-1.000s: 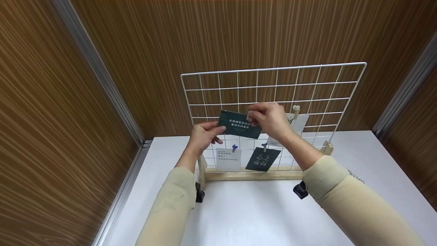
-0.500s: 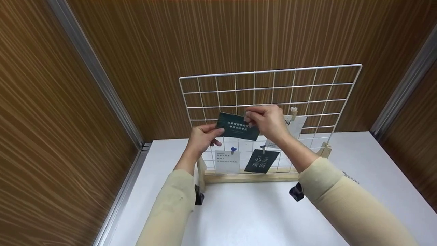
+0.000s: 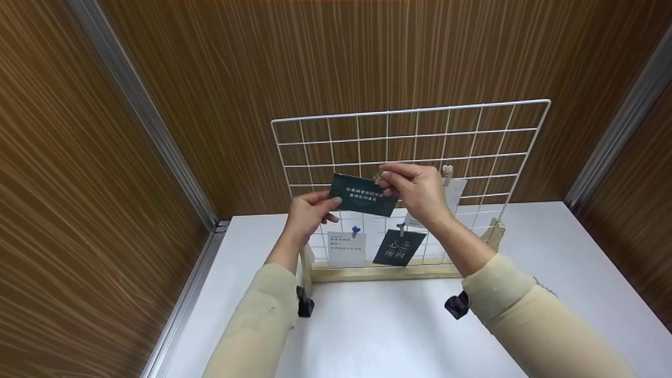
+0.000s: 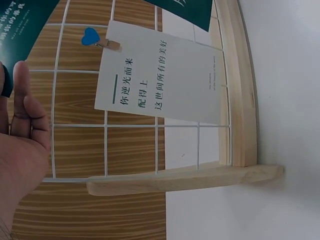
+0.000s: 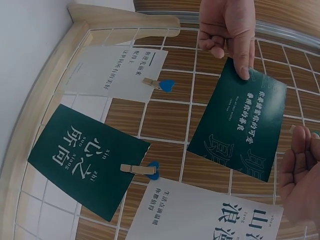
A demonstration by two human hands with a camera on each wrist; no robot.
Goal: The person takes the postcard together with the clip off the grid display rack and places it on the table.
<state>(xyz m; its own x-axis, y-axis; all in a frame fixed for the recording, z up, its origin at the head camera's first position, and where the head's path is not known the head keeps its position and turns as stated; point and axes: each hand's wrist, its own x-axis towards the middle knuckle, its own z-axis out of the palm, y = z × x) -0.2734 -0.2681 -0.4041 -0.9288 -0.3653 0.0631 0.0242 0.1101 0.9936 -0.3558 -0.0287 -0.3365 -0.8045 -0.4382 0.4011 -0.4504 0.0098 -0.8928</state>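
the step in hand looks like fixing the green card (image 3: pixel 363 195) to the white wire grid (image 3: pixel 388 112), with the card held up before the mesh and a small wooden clip (image 3: pixel 377 178) at its upper edge. the fingers of the left hand (image 3: pixel 308 214) are closed to a pinch on the card's near end, thumb on the printed face, the lower fingers loosely bent and clear of it. the fingers of the right hand (image 3: pixel 421 190) are drawn together at the card's other end, pinching the clip; they hide most of it, so i cannot tell whether it has bitten on both card and wire. the next move seems to call for a steady left hold while the right fingers seat the clip over a wire and card edge together, then ease off without dragging the card askew. below the left fingers hangs a white card (image 3: pixel 346 251) under a blue heart clip (image 3: pixel 356 230); below the right fingers, a darker card (image 3: pixel 399 248) hangs slightly tilted. behind the right fingers another white card (image 3: pixel 455 194) is partly covered by the hand.
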